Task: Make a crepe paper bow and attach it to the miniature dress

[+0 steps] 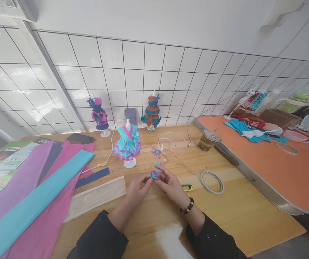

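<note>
Over the middle of the wooden table point(232, 212), a small turquoise-and-purple pleated rosette point(154, 175), shared by both hands: left hand point(138, 187) in a narrow pinch at one edge, right hand point(172, 184) with thumb and fingers closed about the other. From the rosette I count: brown cup point(207, 141) at two, tape ring point(203, 181) at three, folded turquoise paper point(40, 196) about nine, miniature turquoise-and-pink dress point(128, 145) toward eleven.
</note>
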